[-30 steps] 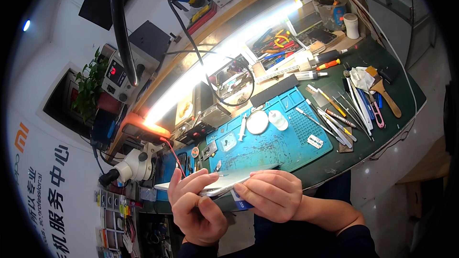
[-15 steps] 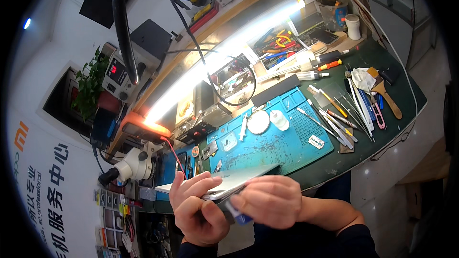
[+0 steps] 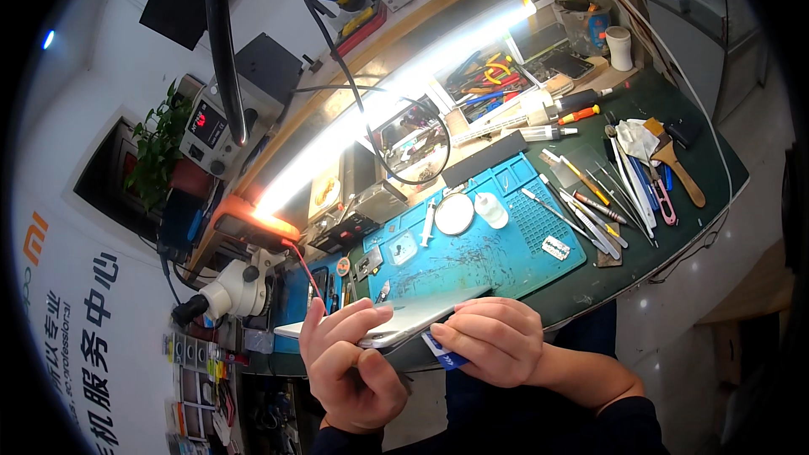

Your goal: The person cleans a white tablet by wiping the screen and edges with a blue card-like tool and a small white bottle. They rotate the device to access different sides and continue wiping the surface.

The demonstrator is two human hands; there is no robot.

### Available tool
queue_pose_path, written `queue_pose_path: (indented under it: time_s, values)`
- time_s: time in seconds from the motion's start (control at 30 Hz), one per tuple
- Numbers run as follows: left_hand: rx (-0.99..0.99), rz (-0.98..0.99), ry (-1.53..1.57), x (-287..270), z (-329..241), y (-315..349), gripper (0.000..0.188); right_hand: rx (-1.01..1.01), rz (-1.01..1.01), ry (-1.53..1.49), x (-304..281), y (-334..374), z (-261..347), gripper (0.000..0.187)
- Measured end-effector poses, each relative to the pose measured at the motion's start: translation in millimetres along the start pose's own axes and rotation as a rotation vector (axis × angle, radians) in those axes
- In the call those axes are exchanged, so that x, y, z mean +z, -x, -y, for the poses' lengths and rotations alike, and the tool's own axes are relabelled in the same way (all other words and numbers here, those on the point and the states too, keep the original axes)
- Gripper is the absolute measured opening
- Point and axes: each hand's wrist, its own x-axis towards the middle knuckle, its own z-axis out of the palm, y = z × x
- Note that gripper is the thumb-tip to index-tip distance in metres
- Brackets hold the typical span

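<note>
My left hand (image 3: pixel 350 366) grips a thin, flat white phone-like device (image 3: pixel 404 316) by its lower edge, held nearly level over the near edge of the bench. My right hand (image 3: pixel 489 341) pinches a small blue plastic card (image 3: pixel 442 354) pressed against the device's right edge. Both hands touch the device in front of the blue work mat (image 3: pixel 480 248).
A round white dish (image 3: pixel 454 214) and a small bottle (image 3: pixel 491 210) sit on the mat. Tweezers and picks (image 3: pixel 590 202) and a brush (image 3: pixel 674 164) lie to the right. A microscope (image 3: pixel 227 291) stands at left, a bright light strip (image 3: pixel 379 109) behind.
The device has tilted from flat to slightly angled and back. My right hand with the blue card has shifted a little along its right edge.
</note>
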Motion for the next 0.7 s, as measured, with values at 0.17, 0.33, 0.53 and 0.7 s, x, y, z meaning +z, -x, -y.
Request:
queue_pose_path:
  time_s: [0.17,0.33,0.53,0.7]
  values:
    - [0.005,0.006,0.001,0,0,1,0.015,0.003,-0.011,0.027,4,-1,0,0.033]
    - [-0.002,0.02,0.002,-1,2,3,0.014,0.008,0.005,0.045,3,1,0,0.031]
    - [-0.009,0.025,-0.003,-1,2,4,0.015,0.018,0.048,0.088,-3,-1,3,0.031]
    - [-0.012,0.029,-0.009,-2,1,4,0.015,0.038,0.068,0.081,-5,1,4,0.032]
